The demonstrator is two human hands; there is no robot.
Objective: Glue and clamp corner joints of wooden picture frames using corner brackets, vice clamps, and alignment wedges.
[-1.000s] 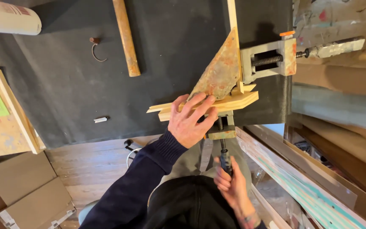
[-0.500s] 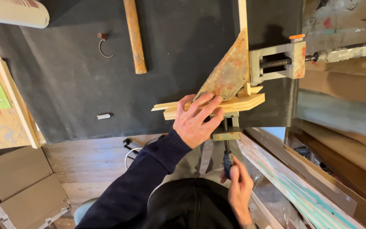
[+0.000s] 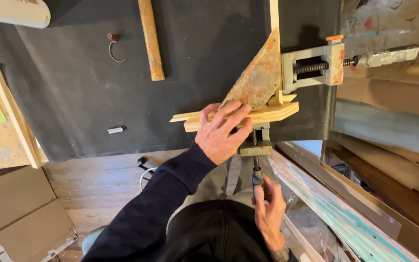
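- The left hand (image 3: 220, 136) lies flat on the pale wooden strips (image 3: 267, 114), fingers spread apart and pressing down on them; the dark sleeve (image 3: 161, 194) runs back toward the camera
- The wooden strips sit at the near edge of the black table (image 3: 73, 97), held in a corner clamp (image 3: 287, 77); a rusty triangular plate (image 3: 258, 80) of that clamp lies on top, just beyond the fingertips
- The right hand (image 3: 268, 213) is below the table edge, fingers closed around the screw handle (image 3: 257, 175) that hangs down from the clamp
- A second screw (image 3: 311, 66) of the clamp points to the right, ending in a grey bar (image 3: 389, 54)
- Farther back on the table lie a wooden handle (image 3: 150, 41), a small hook (image 3: 114, 46) and a small white piece (image 3: 116, 129), all well apart from the hands
- Cardboard (image 3: 20, 208) lies on the wooden floor to the left
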